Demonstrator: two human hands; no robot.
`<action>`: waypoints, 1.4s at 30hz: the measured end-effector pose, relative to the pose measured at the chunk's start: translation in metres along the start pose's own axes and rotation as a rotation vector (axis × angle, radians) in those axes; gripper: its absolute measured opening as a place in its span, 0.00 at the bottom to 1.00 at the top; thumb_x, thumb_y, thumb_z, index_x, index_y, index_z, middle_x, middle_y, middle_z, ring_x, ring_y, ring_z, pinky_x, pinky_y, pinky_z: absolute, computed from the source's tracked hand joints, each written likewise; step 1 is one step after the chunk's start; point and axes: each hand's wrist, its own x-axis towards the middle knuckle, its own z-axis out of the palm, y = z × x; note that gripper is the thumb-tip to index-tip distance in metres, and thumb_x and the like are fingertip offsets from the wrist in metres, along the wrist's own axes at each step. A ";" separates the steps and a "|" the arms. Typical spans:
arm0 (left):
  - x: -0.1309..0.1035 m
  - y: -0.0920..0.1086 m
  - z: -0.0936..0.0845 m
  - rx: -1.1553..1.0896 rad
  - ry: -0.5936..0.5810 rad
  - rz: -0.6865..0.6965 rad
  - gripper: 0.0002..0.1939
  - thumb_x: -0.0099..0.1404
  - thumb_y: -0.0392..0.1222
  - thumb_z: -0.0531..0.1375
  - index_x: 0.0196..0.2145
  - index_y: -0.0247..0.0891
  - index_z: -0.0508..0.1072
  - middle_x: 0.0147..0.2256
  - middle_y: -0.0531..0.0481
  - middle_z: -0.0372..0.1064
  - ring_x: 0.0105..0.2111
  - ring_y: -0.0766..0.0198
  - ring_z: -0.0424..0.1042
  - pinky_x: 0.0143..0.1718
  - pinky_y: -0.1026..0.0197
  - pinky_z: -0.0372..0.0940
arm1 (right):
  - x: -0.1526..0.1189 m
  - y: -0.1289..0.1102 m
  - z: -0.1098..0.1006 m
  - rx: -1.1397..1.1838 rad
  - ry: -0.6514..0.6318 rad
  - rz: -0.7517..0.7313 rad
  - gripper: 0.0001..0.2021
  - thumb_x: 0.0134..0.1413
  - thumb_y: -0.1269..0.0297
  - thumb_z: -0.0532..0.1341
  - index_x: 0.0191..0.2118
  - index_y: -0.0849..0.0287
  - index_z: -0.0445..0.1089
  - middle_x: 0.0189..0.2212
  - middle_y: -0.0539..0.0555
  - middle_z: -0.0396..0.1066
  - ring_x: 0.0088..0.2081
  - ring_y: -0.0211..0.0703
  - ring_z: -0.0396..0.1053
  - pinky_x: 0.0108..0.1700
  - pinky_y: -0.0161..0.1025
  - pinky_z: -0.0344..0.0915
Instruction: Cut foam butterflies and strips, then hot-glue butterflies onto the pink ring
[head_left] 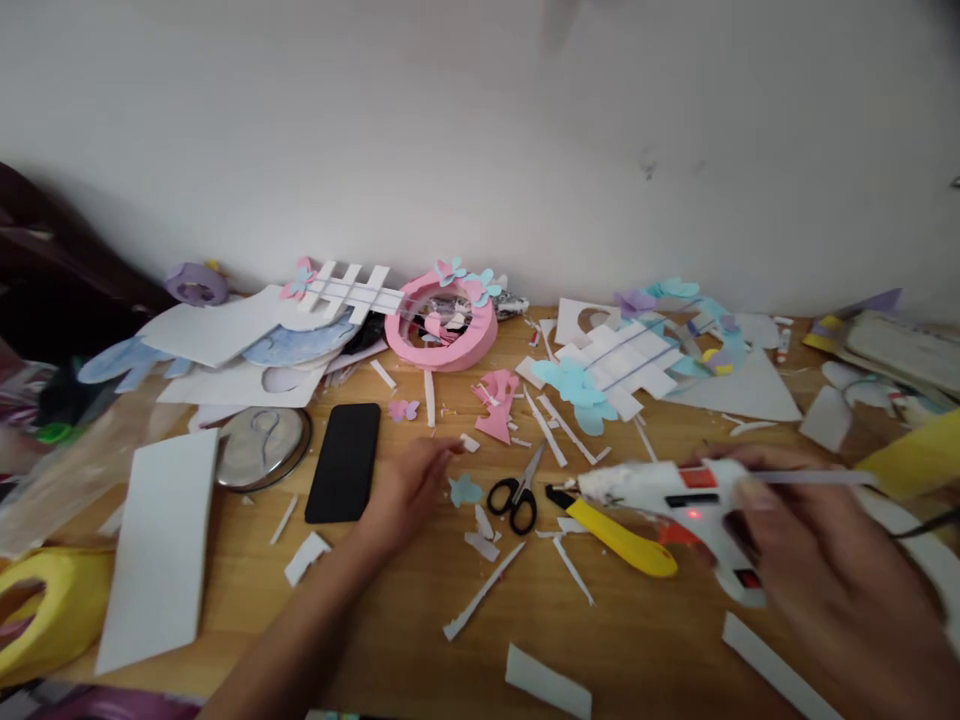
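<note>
My right hand is wrapped round the handle of a white hot glue gun, whose red light is on. A glue stick pokes out of its back, and the nozzle points left above a yellow utility knife. Further left, my left hand has its fingers drawn together, with a small white scrap at the fingertips. Black-handled scissors lie partly open between the hands. A light-blue paper cutout rests beside my left hand.
A black phone, a round metal tin and a white board piece lie left. Behind stand a pink ring with paper butterflies and a white fence-like piece. Yellow tape roll sits front left. Paper strips litter the wooden table.
</note>
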 end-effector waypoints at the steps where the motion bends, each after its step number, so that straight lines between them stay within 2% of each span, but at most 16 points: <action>1: -0.008 0.003 -0.002 0.111 -0.085 0.092 0.15 0.74 0.39 0.51 0.52 0.37 0.73 0.49 0.42 0.76 0.50 0.59 0.73 0.53 0.55 0.67 | -0.001 -0.008 0.009 0.042 -0.062 0.015 0.19 0.64 0.44 0.52 0.49 0.49 0.67 0.42 0.58 0.75 0.37 0.47 0.74 0.32 0.37 0.72; 4: -0.036 0.005 -0.006 0.423 -0.270 0.283 0.17 0.72 0.33 0.53 0.56 0.41 0.71 0.59 0.44 0.69 0.61 0.54 0.64 0.61 0.47 0.62 | -0.011 -0.019 0.025 0.193 -0.186 0.131 0.19 0.60 0.40 0.54 0.44 0.49 0.68 0.27 0.54 0.73 0.24 0.45 0.70 0.22 0.37 0.67; 7: -0.060 0.000 -0.005 0.600 -0.315 0.318 0.22 0.71 0.32 0.53 0.60 0.42 0.67 0.62 0.46 0.65 0.64 0.54 0.60 0.62 0.46 0.61 | -0.018 -0.014 0.029 0.279 -0.248 0.205 0.18 0.58 0.42 0.57 0.43 0.50 0.70 0.22 0.50 0.72 0.22 0.45 0.69 0.23 0.37 0.68; 10: -0.074 -0.001 0.000 0.700 -0.268 0.296 0.23 0.70 0.31 0.53 0.61 0.41 0.66 0.61 0.44 0.65 0.63 0.53 0.62 0.61 0.47 0.63 | -0.016 -0.007 0.028 0.214 -0.399 0.129 0.18 0.53 0.44 0.61 0.38 0.53 0.75 0.20 0.50 0.72 0.24 0.47 0.71 0.26 0.37 0.71; 13: -0.078 0.005 0.009 0.750 -0.184 0.280 0.22 0.68 0.30 0.54 0.58 0.37 0.69 0.56 0.41 0.70 0.57 0.51 0.67 0.56 0.48 0.68 | -0.015 -0.011 0.028 0.197 -0.425 0.112 0.18 0.52 0.45 0.63 0.36 0.54 0.78 0.25 0.52 0.77 0.31 0.50 0.75 0.34 0.38 0.74; 15: -0.077 0.011 0.015 0.761 -0.132 0.273 0.21 0.66 0.28 0.53 0.55 0.36 0.71 0.53 0.41 0.72 0.54 0.50 0.68 0.54 0.47 0.69 | -0.018 -0.018 0.030 0.239 -0.430 0.082 0.18 0.54 0.45 0.61 0.40 0.54 0.78 0.31 0.53 0.78 0.36 0.50 0.76 0.37 0.37 0.74; 17: -0.076 0.015 0.021 0.762 -0.087 0.244 0.22 0.64 0.26 0.52 0.53 0.36 0.72 0.51 0.41 0.72 0.54 0.49 0.68 0.54 0.47 0.69 | -0.022 -0.025 0.032 0.266 -0.471 0.005 0.18 0.58 0.47 0.60 0.44 0.53 0.76 0.32 0.53 0.78 0.37 0.49 0.76 0.35 0.35 0.73; 21: -0.075 0.023 0.033 0.798 0.008 0.072 0.24 0.62 0.25 0.53 0.54 0.37 0.71 0.50 0.40 0.71 0.53 0.48 0.68 0.55 0.46 0.67 | -0.027 -0.035 0.040 0.316 -0.500 -0.128 0.17 0.59 0.49 0.59 0.49 0.51 0.73 0.37 0.53 0.78 0.37 0.47 0.76 0.36 0.36 0.72; 24: -0.072 0.028 0.042 0.847 0.056 -0.058 0.23 0.62 0.25 0.54 0.54 0.35 0.72 0.49 0.38 0.71 0.49 0.46 0.69 0.50 0.42 0.69 | -0.025 -0.040 0.046 0.339 -0.477 -0.097 0.19 0.59 0.46 0.59 0.50 0.49 0.72 0.41 0.53 0.78 0.38 0.47 0.76 0.39 0.38 0.71; 26: -0.069 0.031 0.047 0.828 0.067 -0.107 0.23 0.62 0.26 0.55 0.54 0.35 0.72 0.48 0.37 0.71 0.48 0.45 0.69 0.48 0.41 0.69 | -0.022 -0.040 0.048 0.314 -0.479 -0.044 0.20 0.60 0.44 0.58 0.52 0.49 0.71 0.37 0.53 0.79 0.35 0.47 0.76 0.37 0.38 0.71; 29: -0.064 0.036 0.052 0.607 0.110 -0.124 0.22 0.66 0.27 0.53 0.55 0.39 0.72 0.49 0.39 0.72 0.49 0.49 0.71 0.49 0.45 0.70 | -0.017 -0.036 0.049 0.213 -0.474 0.055 0.24 0.57 0.42 0.59 0.53 0.51 0.68 0.29 0.51 0.78 0.27 0.46 0.74 0.30 0.38 0.68; 32: -0.058 0.039 0.047 0.281 0.127 -0.144 0.17 0.71 0.32 0.51 0.54 0.39 0.71 0.52 0.42 0.72 0.51 0.56 0.72 0.52 0.53 0.71 | -0.012 -0.029 0.049 0.134 -0.495 0.044 0.21 0.54 0.44 0.61 0.48 0.51 0.71 0.27 0.49 0.77 0.27 0.46 0.74 0.27 0.37 0.67; 34: -0.057 0.037 0.037 0.214 0.136 -0.145 0.16 0.73 0.34 0.50 0.54 0.39 0.71 0.53 0.43 0.71 0.54 0.58 0.71 0.54 0.55 0.69 | -0.008 -0.025 0.050 0.092 -0.514 -0.015 0.17 0.54 0.44 0.60 0.37 0.52 0.73 0.24 0.50 0.75 0.25 0.45 0.72 0.26 0.36 0.66; 36: -0.060 0.032 0.023 0.319 0.165 -0.109 0.17 0.72 0.33 0.51 0.55 0.39 0.70 0.54 0.43 0.70 0.55 0.56 0.69 0.56 0.52 0.67 | -0.006 -0.021 0.052 0.048 -0.512 -0.045 0.20 0.56 0.43 0.58 0.26 0.54 0.70 0.19 0.50 0.72 0.22 0.43 0.69 0.23 0.36 0.63; 38: -0.068 0.024 0.010 0.496 0.160 -0.067 0.18 0.71 0.32 0.52 0.56 0.40 0.69 0.53 0.43 0.71 0.54 0.53 0.69 0.56 0.48 0.66 | -0.006 -0.017 0.054 0.028 -0.487 -0.049 0.24 0.57 0.40 0.57 0.21 0.54 0.66 0.18 0.51 0.71 0.21 0.43 0.68 0.23 0.36 0.60; 42: -0.100 0.015 0.002 0.732 0.150 -0.110 0.20 0.69 0.32 0.53 0.57 0.39 0.69 0.49 0.39 0.72 0.49 0.48 0.70 0.51 0.43 0.68 | -0.005 -0.009 0.058 0.044 -0.474 -0.027 0.23 0.59 0.40 0.55 0.31 0.54 0.72 0.23 0.53 0.76 0.24 0.46 0.73 0.26 0.37 0.64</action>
